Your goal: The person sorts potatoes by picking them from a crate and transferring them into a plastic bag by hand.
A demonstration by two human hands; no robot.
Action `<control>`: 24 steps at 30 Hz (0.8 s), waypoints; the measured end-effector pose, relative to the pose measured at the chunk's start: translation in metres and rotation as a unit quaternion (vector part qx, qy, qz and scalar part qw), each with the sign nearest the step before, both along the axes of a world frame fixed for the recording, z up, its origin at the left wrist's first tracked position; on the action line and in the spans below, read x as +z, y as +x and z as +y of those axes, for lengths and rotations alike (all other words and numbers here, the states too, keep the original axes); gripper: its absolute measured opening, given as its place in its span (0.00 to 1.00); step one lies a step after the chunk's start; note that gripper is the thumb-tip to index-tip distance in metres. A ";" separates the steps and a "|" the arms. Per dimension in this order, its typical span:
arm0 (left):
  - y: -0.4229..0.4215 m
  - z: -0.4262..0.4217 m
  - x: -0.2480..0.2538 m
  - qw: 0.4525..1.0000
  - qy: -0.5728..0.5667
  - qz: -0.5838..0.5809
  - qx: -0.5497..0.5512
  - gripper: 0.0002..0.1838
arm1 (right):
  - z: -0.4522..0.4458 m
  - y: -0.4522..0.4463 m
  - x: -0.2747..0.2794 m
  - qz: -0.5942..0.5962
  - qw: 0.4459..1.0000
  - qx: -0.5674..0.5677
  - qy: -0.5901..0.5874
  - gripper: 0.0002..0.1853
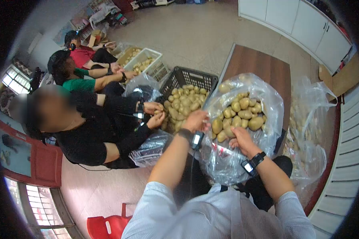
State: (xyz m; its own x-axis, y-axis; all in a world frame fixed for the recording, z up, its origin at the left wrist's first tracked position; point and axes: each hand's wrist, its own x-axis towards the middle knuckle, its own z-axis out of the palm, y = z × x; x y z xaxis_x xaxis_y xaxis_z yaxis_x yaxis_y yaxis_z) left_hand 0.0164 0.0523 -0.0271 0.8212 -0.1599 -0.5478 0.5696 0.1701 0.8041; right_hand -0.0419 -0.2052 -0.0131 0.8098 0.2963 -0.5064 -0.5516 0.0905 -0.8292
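Note:
A clear plastic bag (270, 97) stands open in front of me with several potatoes (245, 114) inside. My right hand (244, 140) reaches into the bag's near side, its fingers and thumb around a potato (229, 132). My left hand (196, 120) is over the left rim of the bag, beside the black crate. Its fingers look spread and a little blurred, and I see nothing in them. The black crate (193, 75) to the left holds a heap of potatoes (186, 100).
At the crate's left side, a co-worker in black (83, 135) holds a potato. Two more people sit beyond, by a white crate (151, 53) of potatoes. A wooden board (249, 59) lies behind my bag. Another plastic bag (307, 119) is on the right, a red chair (111, 227) behind me.

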 end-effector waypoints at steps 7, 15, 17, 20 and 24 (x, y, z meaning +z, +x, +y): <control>-0.014 -0.022 0.039 0.990 0.074 0.037 -0.115 0.27 | 0.035 0.006 0.027 -0.024 0.997 0.070 0.027 0.21; -0.018 -0.033 0.038 0.981 -0.038 0.017 -0.191 0.18 | 0.036 0.010 0.012 -0.101 0.991 0.081 0.004 0.16; -0.019 -0.034 0.039 0.977 -0.013 0.031 -0.210 0.18 | 0.035 0.009 0.011 -0.108 0.991 0.081 -0.003 0.15; -0.019 -0.034 0.040 0.980 -0.008 0.034 -0.196 0.18 | 0.032 0.008 0.006 -0.123 0.990 0.074 -0.012 0.14; -0.016 -0.028 0.031 0.990 -0.014 0.038 -0.136 0.18 | 0.010 0.011 -0.016 -0.241 0.956 0.020 -0.167 0.15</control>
